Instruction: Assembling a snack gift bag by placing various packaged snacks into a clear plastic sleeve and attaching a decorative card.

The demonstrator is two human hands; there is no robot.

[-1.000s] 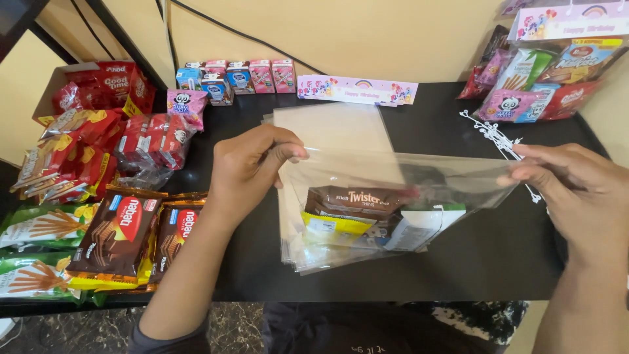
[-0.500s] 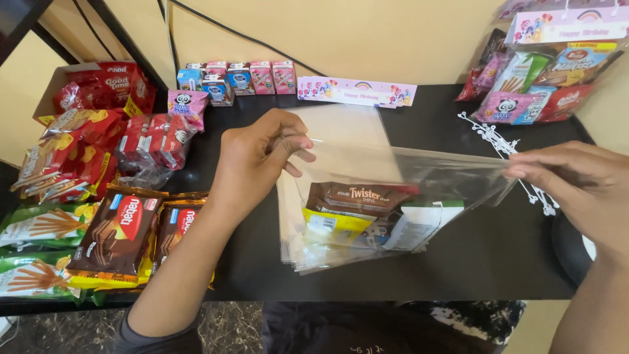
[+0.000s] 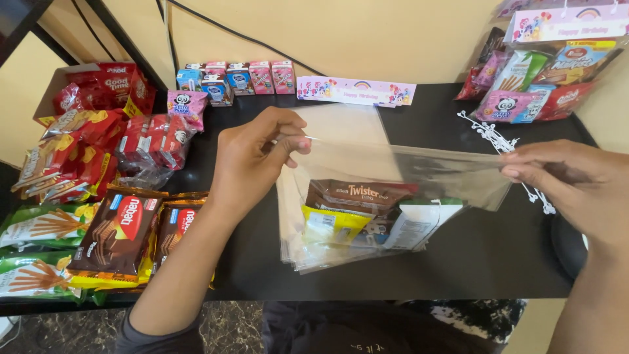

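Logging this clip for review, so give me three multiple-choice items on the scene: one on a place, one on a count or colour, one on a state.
1. Where do the small drink cartons stand?
A. at the back of the table by the wall
B. on the floor
C. inside the clear bag

2. What colour is the table?
A. white
B. black
C. green

3. How is the clear bag held?
A. lying untouched
B. by one hand only
C. pinched at its top edge by both hands

Answers:
1 A, they line up along the wall behind the snack packs.
2 B, its bare top is black.
3 C, the left hand and the right hand each grip one end of the top edge.
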